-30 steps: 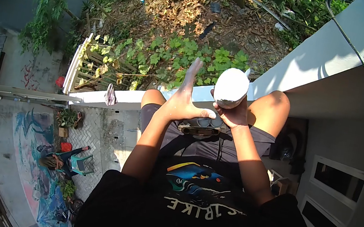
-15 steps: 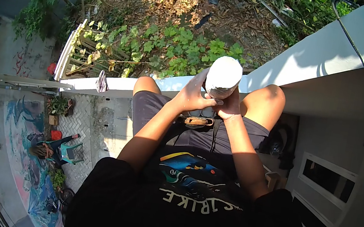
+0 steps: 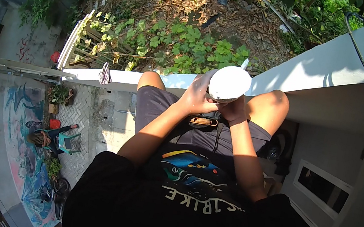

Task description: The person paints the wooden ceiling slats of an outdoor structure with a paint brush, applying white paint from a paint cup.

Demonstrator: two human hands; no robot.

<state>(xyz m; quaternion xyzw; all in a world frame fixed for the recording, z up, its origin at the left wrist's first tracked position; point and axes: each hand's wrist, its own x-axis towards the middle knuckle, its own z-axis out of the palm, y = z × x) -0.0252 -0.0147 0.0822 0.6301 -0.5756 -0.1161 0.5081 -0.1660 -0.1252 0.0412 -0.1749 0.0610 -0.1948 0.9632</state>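
Note:
Above my lap, both hands are closed around a white, round-topped container (image 3: pixel 230 82), glaring in the sunlight. My left hand (image 3: pixel 196 95) wraps its left side, and my right hand (image 3: pixel 234 110) supports it from below right. Some fingertips are hidden under it. A pale bluish piece (image 3: pixel 244 64) sticks up beyond its far rim; I cannot make out what it is. Close below my hands lies a brown-edged pouch-like item (image 3: pixel 203 121) at the waist of my dark shorts (image 3: pixel 156 109).
A white wall ledge (image 3: pixel 289 76) runs by my knees. Beyond it are leafy plants (image 3: pixel 183 49) and dry leaves. A cloth (image 3: pixel 105 73) hangs on the ledge at left. Far below, a person (image 3: pixel 45 139) is beside a green chair (image 3: pixel 69 143) on paving.
The container has tipped, so its white top looks rounder and its marked side is mostly hidden. The pale bluish piece now shows behind it. The view has shifted slightly.

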